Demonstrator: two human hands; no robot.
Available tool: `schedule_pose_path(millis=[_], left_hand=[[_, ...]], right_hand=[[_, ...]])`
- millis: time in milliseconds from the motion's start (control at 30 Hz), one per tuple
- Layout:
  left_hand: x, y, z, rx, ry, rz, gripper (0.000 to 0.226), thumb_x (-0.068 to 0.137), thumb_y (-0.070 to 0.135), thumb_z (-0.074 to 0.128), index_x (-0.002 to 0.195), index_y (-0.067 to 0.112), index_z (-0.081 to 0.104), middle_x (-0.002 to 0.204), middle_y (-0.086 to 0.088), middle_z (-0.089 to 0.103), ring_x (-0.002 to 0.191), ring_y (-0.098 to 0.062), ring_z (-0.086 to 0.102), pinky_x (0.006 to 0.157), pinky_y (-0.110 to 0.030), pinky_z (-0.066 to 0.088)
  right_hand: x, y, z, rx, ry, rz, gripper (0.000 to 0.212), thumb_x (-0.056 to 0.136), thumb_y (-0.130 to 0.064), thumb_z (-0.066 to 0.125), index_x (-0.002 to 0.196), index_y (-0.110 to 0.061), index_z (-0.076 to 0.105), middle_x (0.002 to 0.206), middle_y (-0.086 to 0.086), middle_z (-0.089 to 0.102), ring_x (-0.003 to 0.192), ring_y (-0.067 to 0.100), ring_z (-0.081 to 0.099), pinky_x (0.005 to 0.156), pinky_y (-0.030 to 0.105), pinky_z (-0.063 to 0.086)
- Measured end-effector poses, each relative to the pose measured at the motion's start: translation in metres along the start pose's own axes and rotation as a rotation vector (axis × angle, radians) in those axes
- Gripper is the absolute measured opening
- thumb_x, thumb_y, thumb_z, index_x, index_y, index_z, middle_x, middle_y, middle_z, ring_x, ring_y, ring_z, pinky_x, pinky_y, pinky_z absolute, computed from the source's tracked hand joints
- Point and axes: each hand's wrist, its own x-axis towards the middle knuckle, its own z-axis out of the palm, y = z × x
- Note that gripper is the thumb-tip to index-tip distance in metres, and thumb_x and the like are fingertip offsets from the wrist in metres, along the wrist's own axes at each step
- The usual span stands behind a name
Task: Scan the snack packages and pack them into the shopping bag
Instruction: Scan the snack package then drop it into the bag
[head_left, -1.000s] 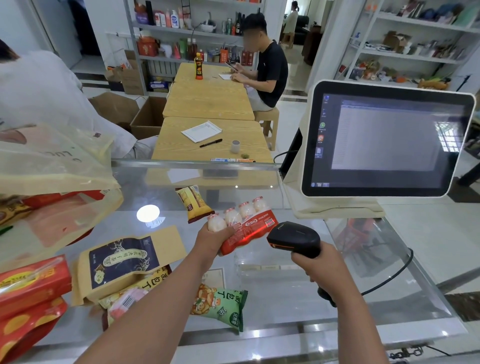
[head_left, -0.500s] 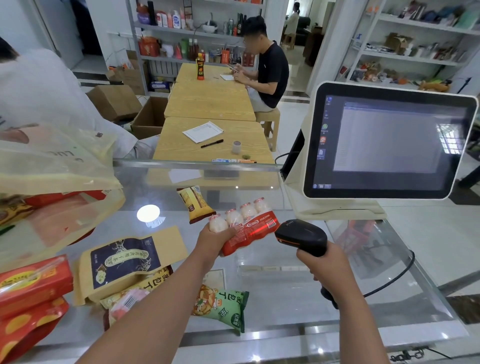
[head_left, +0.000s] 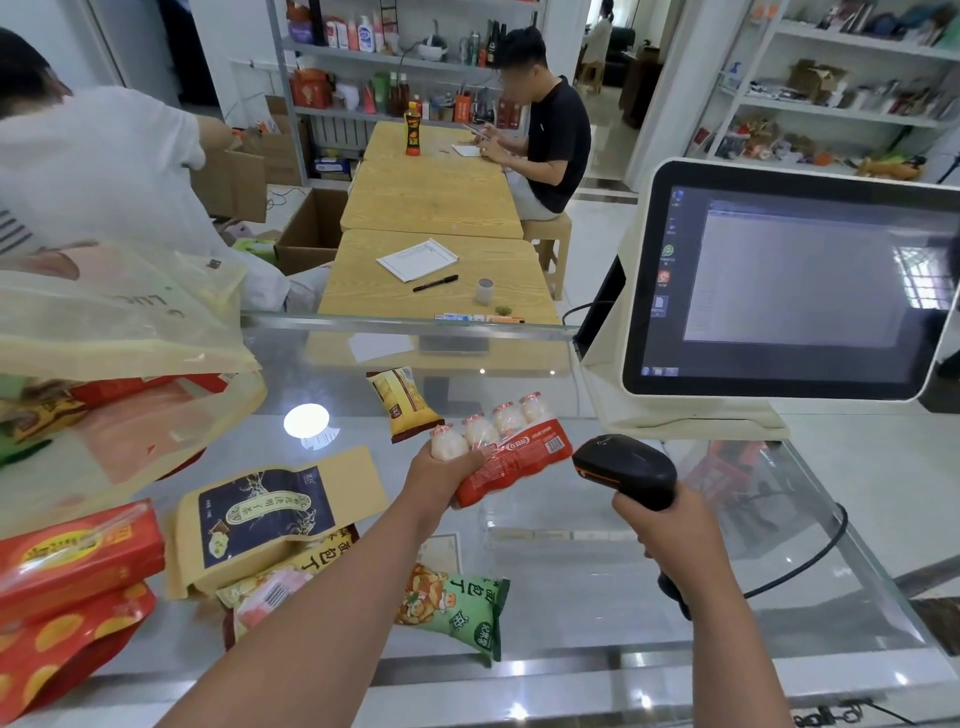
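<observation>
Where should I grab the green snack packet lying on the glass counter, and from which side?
Take the green snack packet across its puffed middle, coming from above. It lies flat on the glass counter, clear on its right side, so fingers can likely close over both long edges; the left forearm crosses beside its left edge.

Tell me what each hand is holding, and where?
Left hand grips the drink pack at its near end. Right hand grips the scanner by its handle.

You're seeing a bright, evenly lit room; a round lamp glare sits on the glass counter (head_left: 545, 597), the monitor (head_left: 789, 280) reflects a window, and wide-angle distortion bends the edges.
</observation>
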Motion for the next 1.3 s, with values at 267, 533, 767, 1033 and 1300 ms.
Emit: schedule_pose_path(millis=[267, 533, 767, 1033, 1300], left_hand=[[0.000, 0.002, 0.001, -0.012, 0.005, 0.000, 0.051, 0.082, 0.023, 0.074, 0.125, 0.022, 0.046, 0.113, -0.010, 0.064, 0.100, -0.026, 0.065, 0.078, -0.038, 0.057], [-0.001, 0.003, 0.002, -0.052, 0.033, -0.027, 0.055, 0.081, 0.026, 0.075, 0.128, 0.020, 0.048, 0.113, -0.010, 0.066, 0.097, -0.025, 0.067, 0.068, -0.032, 0.055], [-0.001, 0.008, 0.005, -0.209, 0.073, -0.062, 0.047, 0.080, 0.021, 0.076, 0.121, 0.019, 0.053, 0.105, -0.010, 0.070, 0.090, -0.024, 0.069, 0.068, -0.032, 0.056], [-0.021, 0.041, -0.004, -0.132, 0.153, 0.121, 0.049, 0.075, 0.012, 0.081, 0.118, 0.021, 0.059, 0.107, -0.008, 0.070, 0.089, -0.023, 0.070, 0.061, -0.030, 0.055], [-0.085, 0.110, -0.029, 0.842, 0.178, 0.623, 0.039, 0.071, 0.037, 0.077, 0.106, 0.038, 0.060, 0.102, 0.016, 0.067, 0.093, -0.006, 0.062, 0.079, -0.030, 0.052]], right_hand=[[0.003, 0.002, 0.002, -0.039, 0.021, 0.009, 0.008, 0.079, -0.014, 0.068, 0.079, -0.011, 0.060, 0.063, 0.004, 0.058, 0.061, 0.019, 0.055, 0.051, 0.027, 0.042], [-0.005, 0.008, 0.018, -0.106, -0.046, -0.022, 0.024, 0.075, -0.013, 0.072, 0.090, -0.021, 0.055, 0.083, -0.006, 0.062, 0.075, 0.006, 0.057, 0.055, 0.017, 0.038], [-0.009, 0.023, 0.050, -0.405, -0.065, -0.029, 0.067, 0.071, -0.026, 0.074, 0.131, -0.018, 0.044, 0.122, 0.006, 0.049, 0.114, 0.022, 0.044, 0.095, 0.031, 0.041], [-0.005, -0.039, 0.099, 0.044, 0.098, -0.130, 0.052, 0.082, -0.032, 0.068, 0.130, -0.024, 0.049, 0.115, -0.004, 0.046, 0.110, 0.019, 0.048, 0.096, 0.036, 0.043], [0.003, -0.127, 0.142, 1.127, -0.532, 0.315, 0.049, 0.075, -0.045, 0.068, 0.111, -0.011, 0.064, 0.101, 0.010, 0.071, 0.092, 0.023, 0.069, 0.072, 0.033, 0.057]])
